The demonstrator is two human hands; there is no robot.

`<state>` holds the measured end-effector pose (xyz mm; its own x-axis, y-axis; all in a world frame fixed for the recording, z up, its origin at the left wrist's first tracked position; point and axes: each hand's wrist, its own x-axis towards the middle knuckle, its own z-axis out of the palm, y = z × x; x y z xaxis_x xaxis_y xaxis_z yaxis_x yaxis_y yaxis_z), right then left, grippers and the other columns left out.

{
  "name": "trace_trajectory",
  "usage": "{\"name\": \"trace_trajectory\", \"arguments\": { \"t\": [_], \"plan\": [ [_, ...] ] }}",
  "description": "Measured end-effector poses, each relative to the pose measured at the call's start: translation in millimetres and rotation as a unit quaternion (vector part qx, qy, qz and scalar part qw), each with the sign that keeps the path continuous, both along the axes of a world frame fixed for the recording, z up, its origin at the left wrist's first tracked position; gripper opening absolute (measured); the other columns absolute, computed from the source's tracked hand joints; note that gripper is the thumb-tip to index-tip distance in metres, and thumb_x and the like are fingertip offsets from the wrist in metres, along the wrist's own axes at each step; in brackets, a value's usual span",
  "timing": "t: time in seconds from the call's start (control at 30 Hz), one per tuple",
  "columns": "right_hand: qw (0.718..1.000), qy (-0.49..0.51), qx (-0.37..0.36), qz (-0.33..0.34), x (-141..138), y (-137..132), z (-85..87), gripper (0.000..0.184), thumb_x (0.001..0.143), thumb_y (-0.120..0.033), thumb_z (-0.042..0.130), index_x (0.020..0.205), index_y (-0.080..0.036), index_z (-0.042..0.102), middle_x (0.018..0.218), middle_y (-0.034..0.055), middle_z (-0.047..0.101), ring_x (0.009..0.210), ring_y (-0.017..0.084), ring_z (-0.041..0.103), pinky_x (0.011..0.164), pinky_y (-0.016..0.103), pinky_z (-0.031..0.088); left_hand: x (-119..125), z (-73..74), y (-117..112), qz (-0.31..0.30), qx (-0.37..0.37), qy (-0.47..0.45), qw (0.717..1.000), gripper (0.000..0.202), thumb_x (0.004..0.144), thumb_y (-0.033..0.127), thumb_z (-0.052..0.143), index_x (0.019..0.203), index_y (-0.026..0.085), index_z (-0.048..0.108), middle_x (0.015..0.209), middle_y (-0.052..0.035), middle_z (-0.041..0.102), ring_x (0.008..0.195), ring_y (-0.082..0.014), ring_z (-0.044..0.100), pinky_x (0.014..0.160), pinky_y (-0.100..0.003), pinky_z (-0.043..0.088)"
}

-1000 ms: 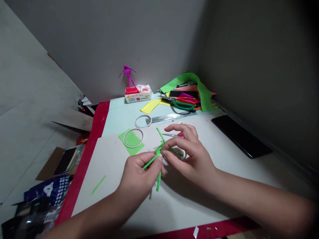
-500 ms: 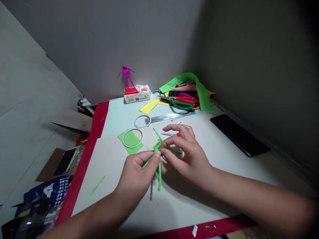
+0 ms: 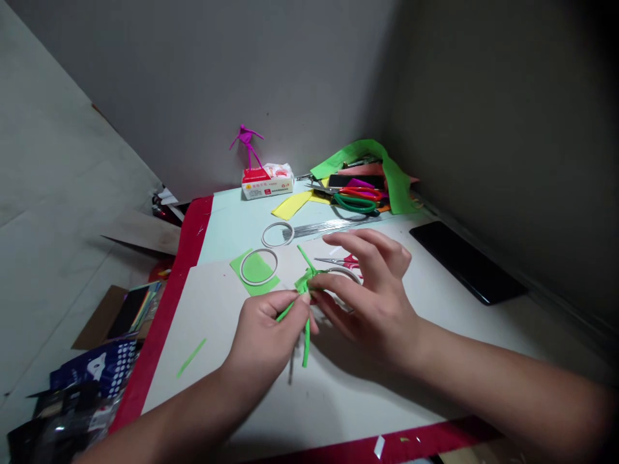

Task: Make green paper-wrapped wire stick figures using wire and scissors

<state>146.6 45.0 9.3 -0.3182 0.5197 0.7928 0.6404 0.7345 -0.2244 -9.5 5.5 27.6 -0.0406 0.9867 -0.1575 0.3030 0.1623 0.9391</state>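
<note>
Firmly, the left hand (image 3: 268, 338) pinches the green pipe cleaner shape (image 3: 304, 283), steadying it for the right hand (image 3: 372, 303), whose fingers spread loosely beside the small scissors (image 3: 338, 261).

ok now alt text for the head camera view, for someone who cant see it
The left hand pinches a twisted green strip shape above white card, with the right hand close beside it. Nearby lie small red-handled scissors and a white ring on a green sheet. Farther back, a magenta stick figure stands behind a red and white packet.
</note>
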Motion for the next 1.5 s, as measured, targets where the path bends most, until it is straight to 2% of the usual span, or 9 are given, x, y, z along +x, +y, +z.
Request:
{"name": "trace_trajectory", "arguments": {
  "t": [0.2, 0.33, 0.4, 0.5, 0.6, 0.97, 1.07, 1.27, 1.5],
  "plan": [
    [1.000, 0.005, 0.013, -0.009, 0.5, 1.2, 1.8, 0.010, 0.075, -0.019, 0.071, 0.084, -0.023, 0.067, 0.128, 0.0092, 0.055, 0.120, 0.033, 0.046, 0.095, 0.052, 0.032, -1.8, -1.1, 0.3, 0.005, 0.011, 0.015, 1.000, 0.035, 0.085, 0.029, 0.054, 0.052, 0.017, 0.057, 0.051, 0.0029, 0.049, 0.054, -0.0109, 0.044, 0.054, -0.023, 0.032],
    [0.994, 0.042, -0.094, 0.037, 4.0, 3.7, 7.5, 0.027, 0.074, -0.020, 0.070, 0.099, -0.022, 0.059, 0.126, 0.0111, 0.055, 0.121, 0.032, 0.044, 0.098, 0.052, 0.032, -0.2, 0.5, -2.6, 0.003, 0.014, 0.030, 0.999, 0.034, 0.085, 0.028, 0.054, 0.053, 0.017, 0.056, 0.051, 0.0028, 0.048, 0.054, -0.0113, 0.045, 0.054, -0.023, 0.033],
    [0.962, 0.103, -0.231, 0.098, 5.2, 5.8, 10.7, 0.034, 0.074, -0.018, 0.069, 0.103, -0.023, 0.053, 0.119, 0.0089, 0.058, 0.117, 0.028, 0.049, 0.095, 0.047, 0.038, 1.6, 0.7, -4.4, -0.005, 0.013, 0.038, 0.999, 0.034, 0.085, 0.028, 0.053, 0.053, 0.017, 0.056, 0.052, 0.0026, 0.048, 0.053, -0.0112, 0.044, 0.053, -0.023, 0.034],
    [0.838, 0.226, -0.455, 0.200, 5.5, 8.7, 12.8, 0.039, 0.074, -0.017, 0.069, 0.106, -0.024, 0.048, 0.100, 0.0034, 0.060, 0.099, 0.020, 0.060, 0.077, 0.034, 0.050, 4.1, -1.1, -6.3, -0.019, 0.013, 0.059, 0.998, 0.033, 0.085, 0.029, 0.051, 0.055, 0.017, 0.057, 0.053, 0.0022, 0.049, 0.052, -0.0112, 0.044, 0.053, -0.023, 0.034],
    [0.739, 0.293, -0.555, 0.244, 5.4, 10.3, 11.5, 0.038, 0.074, -0.016, 0.069, 0.105, -0.024, 0.047, 0.081, -0.0031, 0.058, 0.079, 0.014, 0.062, 0.065, 0.026, 0.048, 5.0, -3.4, -7.2, -0.018, 0.019, 0.082, 0.996, 0.032, 0.085, 0.028, 0.051, 0.055, 0.017, 0.056, 0.053, 0.0018, 0.051, 0.053, -0.0114, 0.046, 0.053, -0.023, 0.036],
    [0.700, 0.334, -0.585, 0.239, 1.5, 5.2, 11.6, 0.027, 0.076, -0.017, 0.066, 0.096, -0.022, 0.048, 0.074, -0.0058, 0.055, 0.061, 0.011, 0.059, 0.060, 0.026, 0.046, 7.8, 0.2, -7.9, -0.020, 0.001, 0.067, 0.998, 0.029, 0.081, 0.025, 0.054, 0.053, 0.017, 0.056, 0.050, 0.0023, 0.052, 0.053, -0.0112, 0.048, 0.053, -0.021, 0.039],
    [0.726, 0.313, -0.568, 0.229, 2.6, 3.8, 11.5, 0.027, 0.079, -0.020, 0.062, 0.102, -0.023, 0.047, 0.079, -0.0033, 0.056, 0.068, 0.013, 0.061, 0.061, 0.027, 0.047, 6.9, -0.2, -7.9, -0.015, 0.003, 0.058, 0.998, 0.030, 0.081, 0.025, 0.054, 0.053, 0.017, 0.056, 0.051, 0.0022, 0.052, 0.053, -0.0110, 0.048, 0.052, -0.021, 0.039],
    [0.961, 0.102, -0.204, 0.153, 14.9, 5.2, 17.8, 0.011, 0.079, -0.016, 0.063, 0.087, -0.023, 0.060, 0.096, 0.0041, 0.059, 0.097, 0.023, 0.055, 0.087, 0.043, 0.039, 3.6, 1.1, -8.9, -0.001, 0.005, 0.051, 0.999, 0.029, 0.083, 0.026, 0.053, 0.055, 0.018, 0.056, 0.053, 0.0018, 0.051, 0.052, -0.0115, 0.047, 0.050, -0.021, 0.038],
    [0.986, -0.030, -0.095, 0.136, 16.8, 6.8, 16.1, 0.006, 0.082, -0.018, 0.063, 0.081, -0.022, 0.067, 0.098, 0.0048, 0.061, 0.095, 0.023, 0.053, 0.085, 0.044, 0.033, 4.3, 2.5, -7.3, 0.014, -0.022, 0.050, 0.998, 0.029, 0.081, 0.029, 0.053, 0.054, 0.020, 0.054, 0.050, 0.0028, 0.046, 0.045, -0.0108, 0.044, 0.041, -0.021, 0.035]
  ]
}}
